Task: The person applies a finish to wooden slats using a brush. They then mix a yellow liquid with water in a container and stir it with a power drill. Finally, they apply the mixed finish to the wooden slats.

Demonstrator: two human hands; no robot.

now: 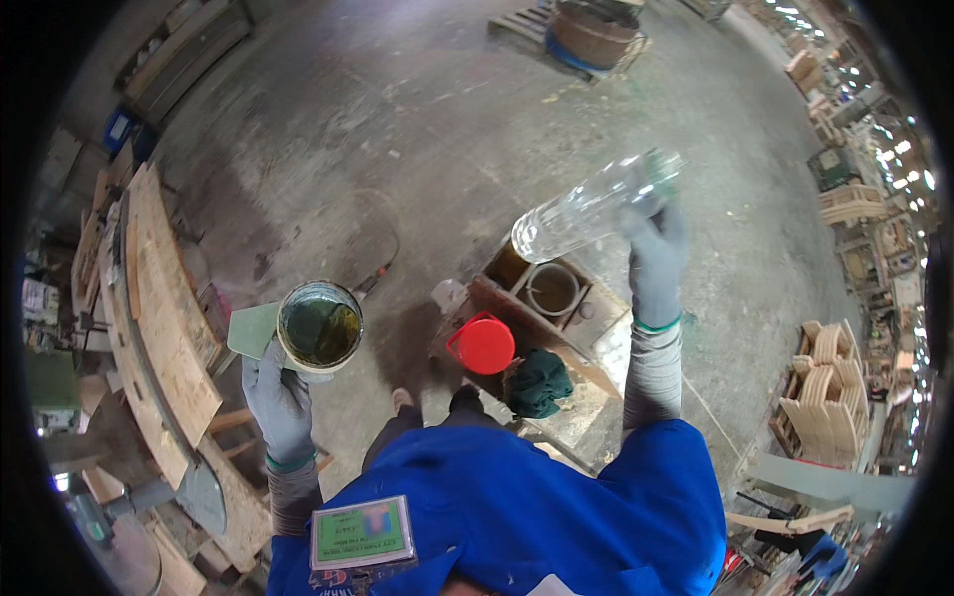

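Clear plastic bottle point(596, 207) is up in the air in the right hand point(656, 260), tipped nearly flat with its open end pointing toward the tin. It looks empty, so I'd guess it's super light and a bit squishy, the kind that dents if you squeeze hard; the gloved fingers are wrapped around the far end of it, closed snug. Grabbing it mid-body seems safer if it's slick

Left hand point(280, 397) holds a round metal tin point(319, 326) from below, fingers curled shut under the base, with dark greenish liquid inside. That one I'd call heavier and sloshy, so keep it level. A pale green flat piece point(250, 328) sits just beside the tin

Down on the concrete floor point(417, 129) there's a wooden box point(556, 318) with a round ring in one compartment, a red lid point(482, 344) at its near corner and a dark green rag point(540, 381) right by it

Labels: a rectangular green card in a clear sleeve point(361, 532) hangs on the blue jacket point(537, 517), bottom of the view
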